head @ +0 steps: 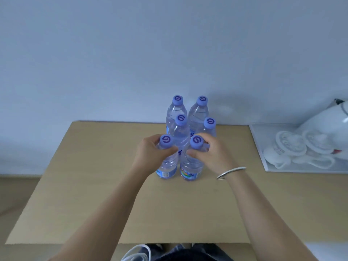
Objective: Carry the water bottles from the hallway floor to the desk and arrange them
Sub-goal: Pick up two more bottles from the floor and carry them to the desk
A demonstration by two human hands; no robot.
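Observation:
Several clear water bottles with blue caps stand upright in two columns on the light wooden desk (94, 194), near its far edge. My left hand (150, 155) grips the neck of the front left bottle (167, 166). My right hand (211, 153), with a silver bracelet on its wrist, grips the neck of the front right bottle (190, 166). Both front bottles rest on the desk. Behind them stand a middle pair (180, 129) and a back pair (199, 110) against the wall.
A white tray (259, 147) with white cups and a white kettle (323, 123) sits at the desk's right side. A plain wall rises behind the desk. The floor shows to the left. A white cable lies below the near edge.

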